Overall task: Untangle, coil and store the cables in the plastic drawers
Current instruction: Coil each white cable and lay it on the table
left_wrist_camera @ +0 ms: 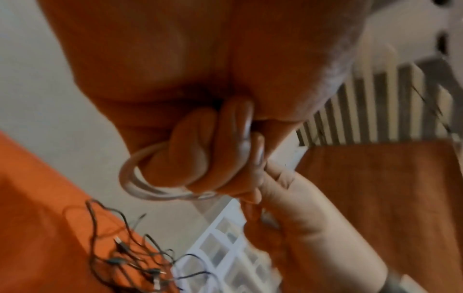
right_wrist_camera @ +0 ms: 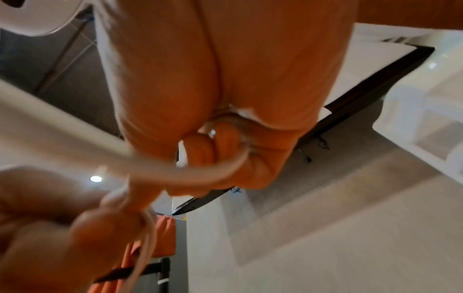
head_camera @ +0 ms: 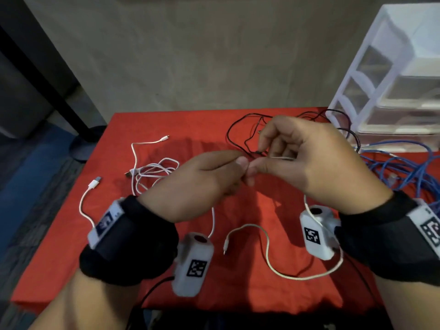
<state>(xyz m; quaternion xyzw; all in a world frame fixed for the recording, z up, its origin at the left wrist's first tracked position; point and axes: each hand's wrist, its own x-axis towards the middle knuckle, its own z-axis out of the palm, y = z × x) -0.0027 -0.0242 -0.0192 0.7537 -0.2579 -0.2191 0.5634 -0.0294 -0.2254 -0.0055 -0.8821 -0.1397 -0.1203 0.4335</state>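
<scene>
Both hands meet above the middle of the red cloth (head_camera: 166, 125). My left hand (head_camera: 234, 170) pinches a white cable (head_camera: 269, 258) at its fingertips. In the left wrist view a small coil of that white cable (left_wrist_camera: 135, 178) loops round the curled fingers of my left hand (left_wrist_camera: 213, 154). My right hand (head_camera: 264, 163) touches the left one at the thumb tips and grips the same cable (right_wrist_camera: 220, 170) in its curled fingers (right_wrist_camera: 200, 150). The cable's free end hangs in a loop in front of me, with its plug (head_camera: 225, 246) above the cloth.
A black cable tangle (head_camera: 240, 129) lies behind the hands. Blue cables (head_camera: 404, 167) are piled at the right, below the white plastic drawers (head_camera: 392, 79). Two more white cables (head_camera: 152, 170) (head_camera: 83, 206) lie on the left of the cloth.
</scene>
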